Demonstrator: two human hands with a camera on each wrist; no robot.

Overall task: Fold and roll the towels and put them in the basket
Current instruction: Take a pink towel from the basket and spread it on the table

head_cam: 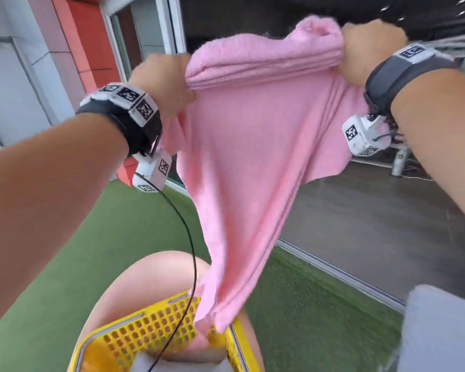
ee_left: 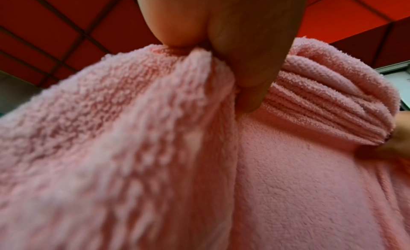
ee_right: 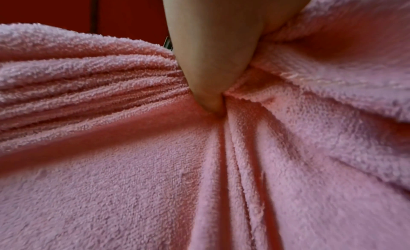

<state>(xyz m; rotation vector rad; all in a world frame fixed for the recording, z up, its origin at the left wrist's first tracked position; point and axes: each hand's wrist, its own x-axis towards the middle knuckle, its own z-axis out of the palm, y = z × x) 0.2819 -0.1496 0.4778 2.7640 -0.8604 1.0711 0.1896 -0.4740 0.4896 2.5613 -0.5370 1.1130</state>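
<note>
- We hold the pink towel [head_cam: 255, 146] up in the air, over the yellow basket [head_cam: 145, 334]; its lower tip hangs down to the basket rim.
- Left hand [head_cam: 163, 84] grips the top edge at one end, fingers curled round bunched cloth; the left wrist view shows a finger [ee_left: 250, 74] pressed into the folds.
- Right hand [head_cam: 371, 52] grips the other end the same way; the right wrist view shows a fingertip [ee_right: 210, 88] dug into the pleats.
- Top edge looks gathered or part-rolled between the hands: several stacked layers show there. The rest hangs loose and twisted.
- Judgement: this towel is mid-fold at best, no finished roll yet.
- Basket sits low in the head view, by our knee on green turf [head_cam: 65, 251]. Something pale lies inside it; we can't tell whether it is a rolled towel.
- Left to do: finish fold, roll, drop in basket. How many more towels remain, we can't tell.
</note>
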